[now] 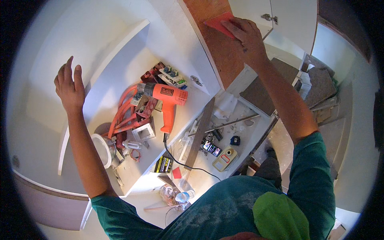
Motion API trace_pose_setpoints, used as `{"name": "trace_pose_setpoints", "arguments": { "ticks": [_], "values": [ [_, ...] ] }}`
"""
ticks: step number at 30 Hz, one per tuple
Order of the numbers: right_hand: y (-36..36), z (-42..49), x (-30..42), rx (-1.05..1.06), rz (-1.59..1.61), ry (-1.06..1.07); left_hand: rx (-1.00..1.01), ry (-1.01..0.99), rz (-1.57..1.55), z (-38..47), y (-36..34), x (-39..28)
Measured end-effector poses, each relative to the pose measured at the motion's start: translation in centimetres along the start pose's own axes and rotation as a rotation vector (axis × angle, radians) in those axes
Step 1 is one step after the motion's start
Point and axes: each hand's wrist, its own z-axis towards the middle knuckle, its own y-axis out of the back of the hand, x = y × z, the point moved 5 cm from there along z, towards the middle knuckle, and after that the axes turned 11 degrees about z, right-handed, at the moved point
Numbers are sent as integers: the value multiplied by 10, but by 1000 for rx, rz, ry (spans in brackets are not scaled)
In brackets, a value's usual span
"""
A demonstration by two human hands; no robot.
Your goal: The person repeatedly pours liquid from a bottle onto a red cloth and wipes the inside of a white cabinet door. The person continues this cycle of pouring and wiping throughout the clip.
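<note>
My right hand (247, 42) grips a flat red plastic spreader (219, 24). The spreader lies against the brown inner face of a cabinet door or panel (220, 57). At the left, my left hand (70, 87) is raised with its fingers apart and nothing in it; I cannot tell whether it touches the white cabinet wall behind. An orange Black+Decker heat gun (166, 99) rests on the cabinet shelf (171, 120) between my arms. Its black cord (186, 166) runs down toward my body.
Orange conduit (120, 108), wall sockets (169, 73) and a round white fixture (102, 150) crowd the shelf. Below lie a dark wood strip (201, 135), a phone (211, 148), a tape measure (235, 140), a beige container (225, 159), an adhesive box (163, 164) and a plastic bottle (184, 196).
</note>
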Motion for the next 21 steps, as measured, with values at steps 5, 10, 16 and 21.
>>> {"name": "trace_pose_setpoints", "arguments": {
  "ticks": [5, 10, 16, 21],
  "values": [
    [-44, -92, -12, 119, -88, 43, 23, 63, 5, 1, 3, 0],
    [-59, -209, -1, 375, -61, -110, 1, 59, -19, 1, 2, 4],
    [-19, -307, -22, 435, 64, -348, -209, -13, -103, 0, 59, -8],
    [86, -416, -27, 367, 109, -823, 71, 387, -1004, -34, 127, -112]
  ]
}}
